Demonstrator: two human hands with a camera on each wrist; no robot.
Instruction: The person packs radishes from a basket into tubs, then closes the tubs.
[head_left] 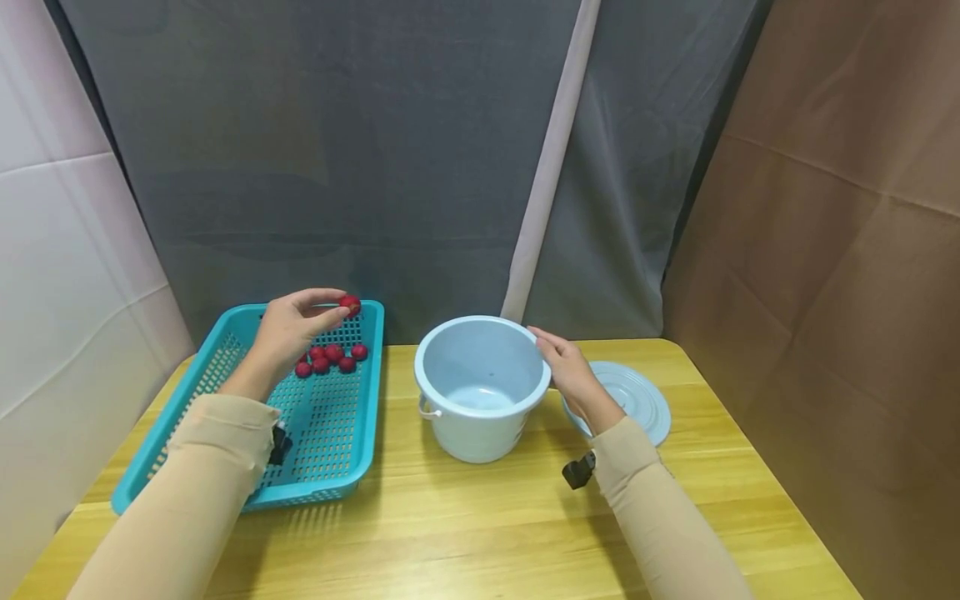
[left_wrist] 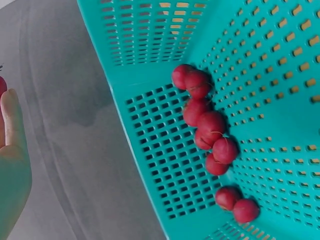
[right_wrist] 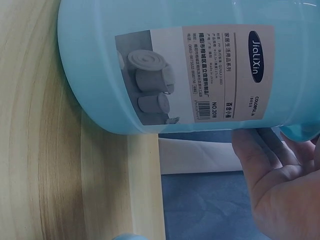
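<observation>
- A small round red fruit (head_left: pixel 349 305) is pinched between the thumb and fingertips of the left hand (head_left: pixel 294 330), held above the far end of the tray (head_left: pixel 225 354).
- The left wrist view catches only a sliver of that fruit at its left edge, above a fingertip (left_wrist: pixel 11 115); the head view shows the whole pinch.
- The left wrist view shows the other fruits (left_wrist: pixel 210 125) as smooth, glossy balls with thin stalks, clustered on the tray floor near its end wall; from the head view they read as a small red heap (head_left: pixel 330 357).
- The tray is turquoise plastic, rectangular, pierced all over with small slots.
- The right hand (head_left: pixel 570 373) lies with relaxed fingers against the right rim of the pail (head_left: pixel 482 387), grasping nothing.
- The pail is pale blue, smooth plastic, round and open; only the right wrist view shows the printed label (right_wrist: pixel 200 75) on its side.
- A round, ridged lid (head_left: pixel 637 400) lies flat just right of the pail.
- All stands on a yellow wood-grain table (head_left: pixel 480 517).
</observation>
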